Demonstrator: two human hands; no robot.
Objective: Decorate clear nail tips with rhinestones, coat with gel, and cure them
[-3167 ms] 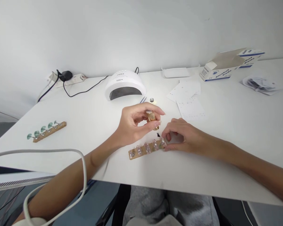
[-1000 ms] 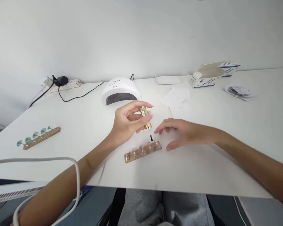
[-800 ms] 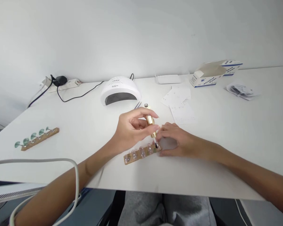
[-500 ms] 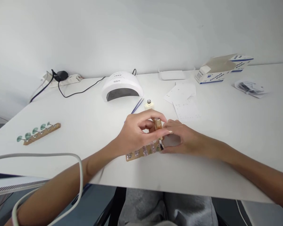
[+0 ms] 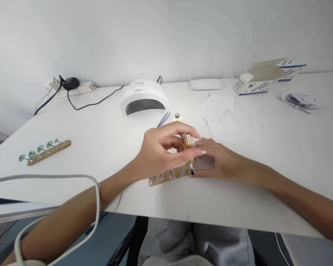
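Note:
My left hand (image 5: 166, 147) pinches the gold cap of a nail polish brush (image 5: 188, 142) between thumb and fingers. The brush points down, its dark tip close to the right end of a wooden nail-tip stand (image 5: 157, 182). Several clear, glittery nail tips (image 5: 171, 174) sit in a row on that stand. My right hand (image 5: 213, 159) is curled round the stand's right end, which its fingers partly hide. Behind my left hand stands an open bottle (image 5: 177, 116) with pale contents, its lower part hidden.
A white nail lamp (image 5: 144, 96) stands at the back, with tweezers (image 5: 163, 119) before it. Another stand with green nail tips (image 5: 48, 152) lies at left. Printed sheets (image 5: 222, 123), an open box (image 5: 252, 85) and packets (image 5: 301, 99) lie at right. A white cable (image 5: 97, 199) crosses my left arm.
The view has shifted slightly. Both hands remain at the stand; the brush stays upright near its right end, with only a small shift of the left hand.

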